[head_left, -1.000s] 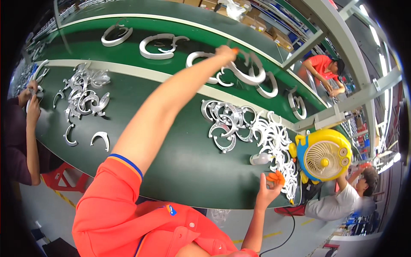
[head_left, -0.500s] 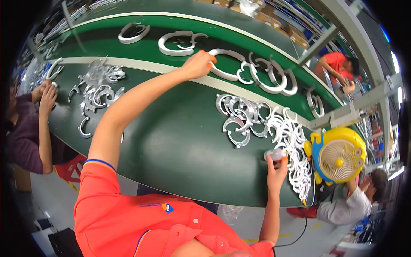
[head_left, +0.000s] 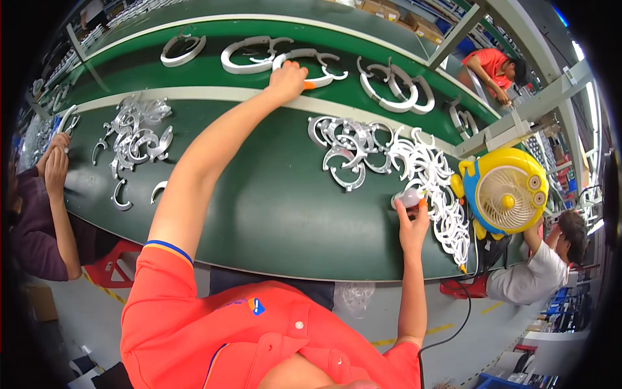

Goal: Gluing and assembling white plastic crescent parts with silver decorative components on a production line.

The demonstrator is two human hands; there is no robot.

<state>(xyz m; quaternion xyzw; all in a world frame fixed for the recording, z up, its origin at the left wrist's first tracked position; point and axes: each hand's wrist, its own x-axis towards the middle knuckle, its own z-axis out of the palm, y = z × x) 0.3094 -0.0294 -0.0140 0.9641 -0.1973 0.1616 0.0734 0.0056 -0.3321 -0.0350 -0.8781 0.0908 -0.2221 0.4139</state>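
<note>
At the belt's near edge, my left hand (head_left: 289, 84) is closed on a white C-shaped ring (head_left: 322, 82), its fingers over the ring's near left part. A smaller white curved piece (head_left: 332, 65) hangs at that ring's right end. My right hand (head_left: 413, 227) is closed round a small translucent white rounded piece (head_left: 410, 197), whose kind I cannot make out. Orange covers show on fingers of both hands. Beside my right hand lies a heap of white curved parts (head_left: 440, 194). Silvery grey curved parts (head_left: 350, 152) are piled just left of it.
The green belt (head_left: 214, 74) carries more white rings (head_left: 389, 104). Another pile of grey curved parts (head_left: 136, 139) lies on the dark green table (head_left: 285, 220). A yellow and blue fan (head_left: 508, 194) stands at the right. Co-workers sit left (head_left: 42, 214) and right (head_left: 534, 269).
My left hand and its ring have moved left along the belt, closer to the neighbouring ring. My right hand still holds the rounded piece beside the white heap. The whole view has shifted.
</note>
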